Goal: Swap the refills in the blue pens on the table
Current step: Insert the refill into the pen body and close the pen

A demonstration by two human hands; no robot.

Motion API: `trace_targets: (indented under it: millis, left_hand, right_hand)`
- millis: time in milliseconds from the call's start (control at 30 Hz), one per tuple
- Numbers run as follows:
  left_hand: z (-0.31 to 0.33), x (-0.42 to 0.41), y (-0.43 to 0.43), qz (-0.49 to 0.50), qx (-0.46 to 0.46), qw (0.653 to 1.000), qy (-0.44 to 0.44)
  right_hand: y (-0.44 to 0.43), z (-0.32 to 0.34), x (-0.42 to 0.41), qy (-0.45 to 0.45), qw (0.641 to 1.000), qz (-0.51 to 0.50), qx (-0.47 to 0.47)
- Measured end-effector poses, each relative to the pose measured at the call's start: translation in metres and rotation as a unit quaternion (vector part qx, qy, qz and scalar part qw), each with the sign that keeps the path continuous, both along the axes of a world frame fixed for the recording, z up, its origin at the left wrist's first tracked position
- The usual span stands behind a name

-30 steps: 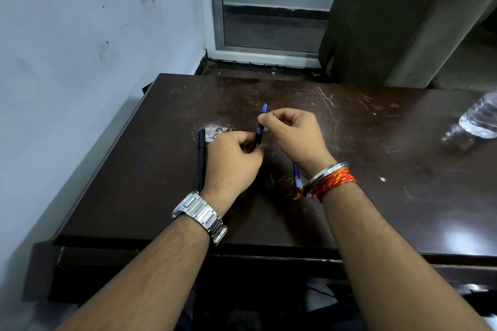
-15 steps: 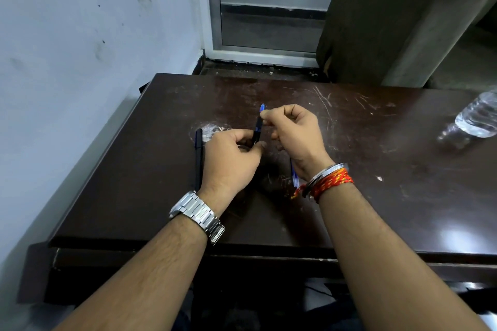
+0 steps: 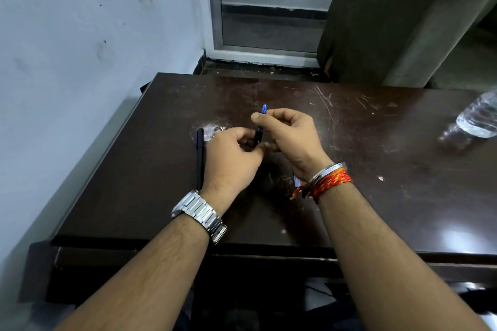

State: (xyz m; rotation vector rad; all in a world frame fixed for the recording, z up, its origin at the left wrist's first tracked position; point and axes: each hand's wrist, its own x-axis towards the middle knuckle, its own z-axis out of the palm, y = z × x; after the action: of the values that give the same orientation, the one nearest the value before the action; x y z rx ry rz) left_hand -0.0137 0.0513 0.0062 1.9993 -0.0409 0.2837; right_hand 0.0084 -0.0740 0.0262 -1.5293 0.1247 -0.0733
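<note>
Head view: both hands meet over the middle of the dark wooden table [image 3: 376, 196], working one blue pen [image 3: 259, 137] between them. Pen stands nearly upright, blue end up, tilted a bit to the right.

L hand [image 3: 231, 161] – fingers curled round the pen's lower dark barrel, back of the hand toward the camera. R hand [image 3: 293, 139] pinches the upper part w/ thumb and forefinger just under the blue tip; other fingers are curled in. So both hands are closed on the same pen, and the knuckles nearly touch. Can't tell if the barrel is unscrewed or the refill is out; the fingers hide the joint.

A 2nd pen, dark [image 3: 199, 161], lies flat on the table along the outer side of the L hand, pointing away from the person. Can't tell if it touches the hand. A small blue piece [image 3: 296, 181] lies on the table and peeks out under the R wrist, mostly hidden – could be a pen part, unclear.

Steel wristwatch [image 3: 200, 213] on the L wrist. Steel bangle [image 3: 324, 176] plus red-orange thread [image 3: 332, 182] on the R. A whitish smudge [image 3: 212, 128] marks the tabletop just beyond the L hand. A clear plastic water bottle [image 3: 480, 115] lies on its side at the far R edge of the table, well apart from the hands. Pale wall [image 3: 80, 61] to the L, and a metal door frame [image 3: 215, 21] behind the table.
</note>
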Motion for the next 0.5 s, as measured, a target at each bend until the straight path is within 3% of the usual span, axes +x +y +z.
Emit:
trace_targets:
  millis: [233, 500]
  left_hand:
    - [0.0002, -0.0005, -0.0015, 0.029, -0.020, 0.999, -0.026]
    - [-0.0005, 0.0016, -0.0016, 0.007, -0.054, 0.998, 0.017]
  right_hand:
    - [-0.0005, -0.0033, -0.0010, -0.025, 0.999, 0.006, -0.028]
    - [-0.0011, -0.0032, -0.0009, -0.027, 0.999, -0.001, -0.038]
